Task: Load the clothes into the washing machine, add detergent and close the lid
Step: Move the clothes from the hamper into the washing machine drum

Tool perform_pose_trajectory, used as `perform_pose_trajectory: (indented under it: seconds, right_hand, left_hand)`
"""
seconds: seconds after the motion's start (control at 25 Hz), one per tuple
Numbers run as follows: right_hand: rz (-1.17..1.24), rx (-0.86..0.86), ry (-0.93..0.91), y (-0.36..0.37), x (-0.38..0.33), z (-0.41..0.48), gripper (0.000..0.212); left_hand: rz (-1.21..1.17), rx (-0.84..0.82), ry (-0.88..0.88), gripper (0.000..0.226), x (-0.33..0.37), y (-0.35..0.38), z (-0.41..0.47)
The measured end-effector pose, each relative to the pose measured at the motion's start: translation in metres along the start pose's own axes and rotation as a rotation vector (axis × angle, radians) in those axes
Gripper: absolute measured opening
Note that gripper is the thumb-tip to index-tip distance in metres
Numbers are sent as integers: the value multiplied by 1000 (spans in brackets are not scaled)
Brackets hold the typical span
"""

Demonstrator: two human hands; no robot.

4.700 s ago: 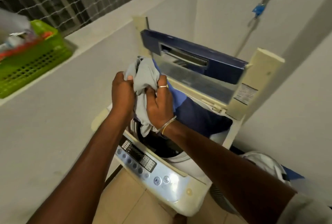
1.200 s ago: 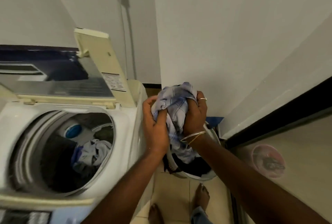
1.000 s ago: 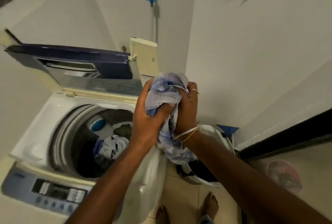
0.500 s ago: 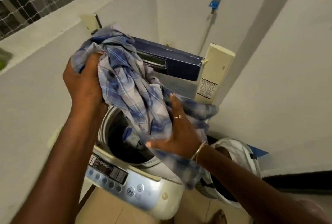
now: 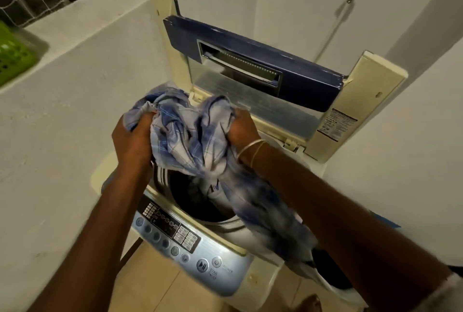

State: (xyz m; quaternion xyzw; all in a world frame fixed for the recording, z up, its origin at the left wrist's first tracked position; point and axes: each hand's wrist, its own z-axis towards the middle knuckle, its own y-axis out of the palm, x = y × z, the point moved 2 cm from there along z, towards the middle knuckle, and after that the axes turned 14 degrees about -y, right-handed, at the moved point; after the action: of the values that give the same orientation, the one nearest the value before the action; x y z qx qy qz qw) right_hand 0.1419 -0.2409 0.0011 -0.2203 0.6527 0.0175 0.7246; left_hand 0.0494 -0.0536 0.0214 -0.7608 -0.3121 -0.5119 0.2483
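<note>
A blue-and-white checked garment (image 5: 190,141) is held bunched just above the drum opening (image 5: 185,194) of the top-loading washing machine (image 5: 253,279). It is gripped in two places: the left hand (image 5: 132,136) is clamped on a fold at nine o'clock of the bundle, and the right hand (image 5: 241,128) is clenched round another fold at three o'clock. The lid (image 5: 250,61) is stood upright at twelve o'clock of the drum, and the control panel (image 5: 172,231) is seen at six o'clock. A long, blurred tail (image 5: 270,214) of the cloth is trailed towards five o'clock, across the machine's rim and down outside it. Some pale cloth can be made out inside the drum. A green basket (image 5: 12,58) is set on a ledge at ten o'clock, well apart.

The loading step is judged to be in hand; no detergent is seen, and the lid is not yet closed. For this step to be done well, the tail should be gathered up and brought over the rim before anything is released, so that no cloth is left hanging outside or caught under the lid. The bundle is best loosened and let fall open, not pressed down as a tight ball. The forearms should be kept off the panel buttons.
</note>
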Motion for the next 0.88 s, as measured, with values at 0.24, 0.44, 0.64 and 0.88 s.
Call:
perform_pose_trajectory:
  seconds: [0.24, 0.44, 0.64, 0.88]
  right_hand:
    - [1028, 248, 195, 36, -25, 56, 50]
    - [130, 171, 126, 34, 75, 17, 54]
    - [-355, -337, 486, 4, 156, -20, 56]
    - [-185, 17, 225, -30, 148, -53, 43]
  left_hand:
    - [-243, 32, -180, 27, -29, 10, 8]
    - [132, -141, -426, 51, -122, 28, 43]
    - [322, -209, -687, 59, -197, 53, 51]
    - [615, -129, -58, 14, -175, 108, -35]
